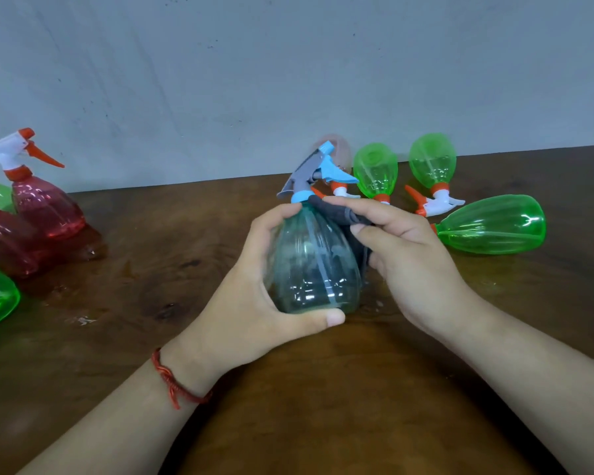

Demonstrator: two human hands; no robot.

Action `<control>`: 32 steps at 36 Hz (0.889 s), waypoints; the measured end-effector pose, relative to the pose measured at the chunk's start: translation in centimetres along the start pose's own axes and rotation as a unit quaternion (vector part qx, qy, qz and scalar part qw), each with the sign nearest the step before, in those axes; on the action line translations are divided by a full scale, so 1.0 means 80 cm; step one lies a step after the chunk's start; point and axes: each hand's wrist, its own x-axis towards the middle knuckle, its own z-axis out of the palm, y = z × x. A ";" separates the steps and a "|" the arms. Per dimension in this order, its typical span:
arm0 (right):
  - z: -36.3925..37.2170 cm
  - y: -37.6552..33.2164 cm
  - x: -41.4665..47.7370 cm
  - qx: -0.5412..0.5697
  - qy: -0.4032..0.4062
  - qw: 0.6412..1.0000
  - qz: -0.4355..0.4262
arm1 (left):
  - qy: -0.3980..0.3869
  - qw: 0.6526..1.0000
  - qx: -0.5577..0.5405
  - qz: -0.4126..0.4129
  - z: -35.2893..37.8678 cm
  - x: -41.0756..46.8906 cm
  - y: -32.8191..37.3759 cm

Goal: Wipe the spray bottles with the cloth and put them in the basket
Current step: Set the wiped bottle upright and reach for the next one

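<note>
Wiping risked a slip: left hand (254, 303) fingers wrapped the clear spray bottle (314, 269), right hand (415, 269) fingers pinched the cloth (343, 212) at its 2 o'clock shoulder, plastic possibly slick.

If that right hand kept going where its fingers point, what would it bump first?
Probably the clear plastic spray bottle that the left hand grips; the dark grey cloth pinched by the right hand seems pressed against it.

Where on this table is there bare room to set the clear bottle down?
The table is bare between the red bottles and the left hand holding the clear bottle, between the forearms, and right of the right hand, nearer than the lying green bottles. Crowded: back right among those green bottles, and the left edge.
</note>
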 end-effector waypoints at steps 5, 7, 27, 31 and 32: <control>0.001 0.004 -0.003 -0.017 0.019 1.000 0.010 | -0.039 0.999 0.001 -0.026 -0.003 0.003 -0.002; 0.001 0.005 -0.005 -0.064 0.018 0.998 -0.004 | -0.038 0.999 0.024 -0.025 -0.005 0.004 -0.003; 0.002 0.006 -0.017 -0.318 -0.079 0.922 -0.206 | 0.158 0.982 0.040 -0.100 -0.016 0.014 -0.011; -0.001 0.004 -0.017 -0.356 -0.093 0.902 -0.225 | 0.159 0.980 0.041 -0.116 -0.013 0.015 -0.005; -0.001 0.005 -0.017 -0.363 -0.094 0.898 -0.229 | 0.161 0.979 0.035 -0.120 -0.013 0.015 -0.004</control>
